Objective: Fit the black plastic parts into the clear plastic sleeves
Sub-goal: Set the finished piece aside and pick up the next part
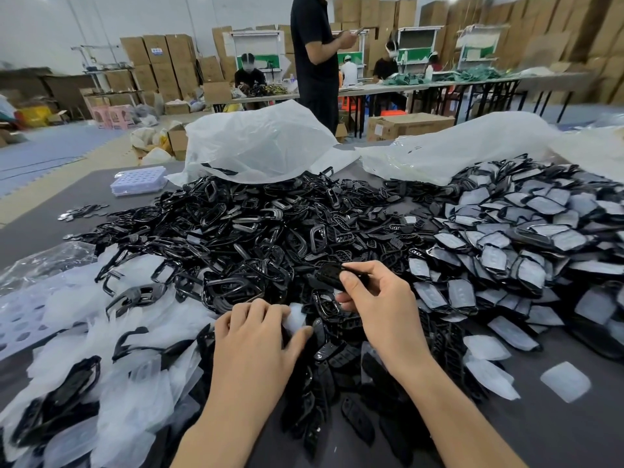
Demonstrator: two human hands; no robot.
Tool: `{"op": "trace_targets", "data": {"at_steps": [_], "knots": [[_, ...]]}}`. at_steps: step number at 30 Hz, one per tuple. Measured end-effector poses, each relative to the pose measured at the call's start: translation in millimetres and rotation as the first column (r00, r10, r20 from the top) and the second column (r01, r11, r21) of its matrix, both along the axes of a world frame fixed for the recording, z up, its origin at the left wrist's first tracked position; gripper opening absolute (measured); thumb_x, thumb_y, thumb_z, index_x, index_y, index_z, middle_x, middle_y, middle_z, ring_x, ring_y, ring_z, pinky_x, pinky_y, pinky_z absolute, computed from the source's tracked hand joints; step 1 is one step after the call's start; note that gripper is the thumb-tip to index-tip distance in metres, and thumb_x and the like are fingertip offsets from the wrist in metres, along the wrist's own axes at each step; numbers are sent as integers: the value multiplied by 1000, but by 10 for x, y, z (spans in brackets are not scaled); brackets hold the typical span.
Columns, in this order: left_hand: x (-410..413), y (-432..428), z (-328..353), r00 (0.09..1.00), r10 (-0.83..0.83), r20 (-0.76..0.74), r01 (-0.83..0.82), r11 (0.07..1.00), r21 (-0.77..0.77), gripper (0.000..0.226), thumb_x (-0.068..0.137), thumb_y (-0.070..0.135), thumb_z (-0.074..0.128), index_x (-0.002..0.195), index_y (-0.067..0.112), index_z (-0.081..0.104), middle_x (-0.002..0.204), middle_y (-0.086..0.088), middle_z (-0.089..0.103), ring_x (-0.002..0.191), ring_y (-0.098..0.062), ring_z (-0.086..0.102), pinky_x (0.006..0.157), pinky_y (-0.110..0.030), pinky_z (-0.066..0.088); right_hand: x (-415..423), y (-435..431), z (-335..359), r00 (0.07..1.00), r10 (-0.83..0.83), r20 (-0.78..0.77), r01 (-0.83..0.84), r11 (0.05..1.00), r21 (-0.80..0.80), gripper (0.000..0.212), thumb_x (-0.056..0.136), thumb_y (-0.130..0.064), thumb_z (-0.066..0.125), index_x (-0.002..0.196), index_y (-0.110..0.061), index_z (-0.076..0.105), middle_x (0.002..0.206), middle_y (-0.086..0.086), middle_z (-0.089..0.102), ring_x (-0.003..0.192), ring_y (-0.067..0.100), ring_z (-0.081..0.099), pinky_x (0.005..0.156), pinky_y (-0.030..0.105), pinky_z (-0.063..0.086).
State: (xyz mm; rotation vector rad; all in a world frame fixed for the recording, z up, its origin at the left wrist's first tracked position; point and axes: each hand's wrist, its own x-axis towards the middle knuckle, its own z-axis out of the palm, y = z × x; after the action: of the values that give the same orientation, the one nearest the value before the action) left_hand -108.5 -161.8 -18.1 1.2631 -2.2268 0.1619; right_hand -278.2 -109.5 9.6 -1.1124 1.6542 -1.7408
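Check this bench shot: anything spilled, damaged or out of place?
No damage visible. Loose black frames lie strayed on the clear sleeve pile at left, and one pale piece sits alone on the bare table at right. Otherwise just heaped stock.

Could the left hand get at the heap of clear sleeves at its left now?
Probably yes: the heap of clear sleeves lies open right beside the left hand, though its fingers pinch one sleeve.

The left hand and right hand are bare, as are both forearms.
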Motion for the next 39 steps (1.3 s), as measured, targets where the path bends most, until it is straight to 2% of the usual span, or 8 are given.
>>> {"op": "trace_targets", "data": {"at_steps": [8, 13, 19, 24, 29, 33, 36, 39], "knots": [[-11, 36, 40, 997, 34, -70, -34, 999, -5, 10, 93, 31, 61, 87, 27, 68, 86, 12, 65, 94, -21, 61, 88, -37, 36, -9, -18, -3, 1000, -11, 3, 11, 1000, 0, 10, 100, -25, 64, 101, -33, 68, 77, -7, 77, 71, 9, 74, 71, 21, 59], [13, 42, 139, 911, -3, -411, 61, 990, 127, 24, 105, 35, 45, 102, 28, 68, 89, 20, 64, 88, -13, 57, 91, -30, 35, -5, -17, 47, 986, 37, 162, -34, 999, -25, 9, 99, -17, 65, 102, -24, 71, 83, -2, 78, 76, 15, 76, 70, 25, 61], [-2, 104, 196, 736, -41, -675, 294, 919, 264, 26, 97, 49, 43, 108, 45, 66, 80, 16, 68, 54, 0, 49, 57, -13, 39, 95, -17, 110, 812, 235, 534, -199, 972, -125, 6, 89, -18, 73, 94, -18, 77, 98, 12, 78, 87, 24, 77, 69, 27, 61], [2, 128, 217, 696, -41, -717, 344, 896, 282, 31, 98, 48, 47, 79, 32, 66, 48, 12, 49, 38, -4, 36, 42, -10, 28, 161, -10, 106, 700, 386, 600, -334, 920, -203, 9, 80, -25, 75, 86, -23, 81, 101, 11, 78, 86, 18, 75, 73, 29, 61], [5, 114, 206, 697, -68, -714, 383, 877, 291, 13, 98, 42, 53, 97, 40, 66, 80, 18, 69, 68, -2, 61, 62, -9, 43, 182, -18, 104, 701, 401, 590, -335, 915, -225, 10, 82, -20, 72, 85, -20, 82, 98, 13, 78, 87, 19, 76, 80, 32, 62], [-4, 118, 201, 716, -124, -687, 460, 824, 330, 22, 94, 44, 58, 116, 44, 59, 80, 8, 65, 67, -13, 60, 60, -18, 46, 172, -3, 121, 678, 430, 596, -359, 901, -242, 12, 83, -21, 72, 89, -21, 82, 99, 11, 78, 89, 18, 76, 77, 29, 61], [-18, 148, 190, 751, -192, -632, 470, 828, 306, 20, 92, 55, 53, 110, 48, 59, 83, 11, 66, 66, -16, 60, 60, -24, 47, 156, 9, 131, 663, 432, 611, -373, 899, -231, 13, 83, -23, 72, 92, -21, 82, 102, 13, 78, 91, 21, 76, 77, 29, 60], [-26, 149, 182, 749, -223, -624, 451, 861, 234, 7, 96, 39, 57, 97, 43, 62, 96, 14, 66, 84, -8, 63, 65, -11, 43, 144, 7, 135, 643, 430, 634, -379, 898, -225, 13, 83, -22, 72, 90, -20, 82, 101, 13, 78, 93, 23, 76, 78, 29, 61]]}}
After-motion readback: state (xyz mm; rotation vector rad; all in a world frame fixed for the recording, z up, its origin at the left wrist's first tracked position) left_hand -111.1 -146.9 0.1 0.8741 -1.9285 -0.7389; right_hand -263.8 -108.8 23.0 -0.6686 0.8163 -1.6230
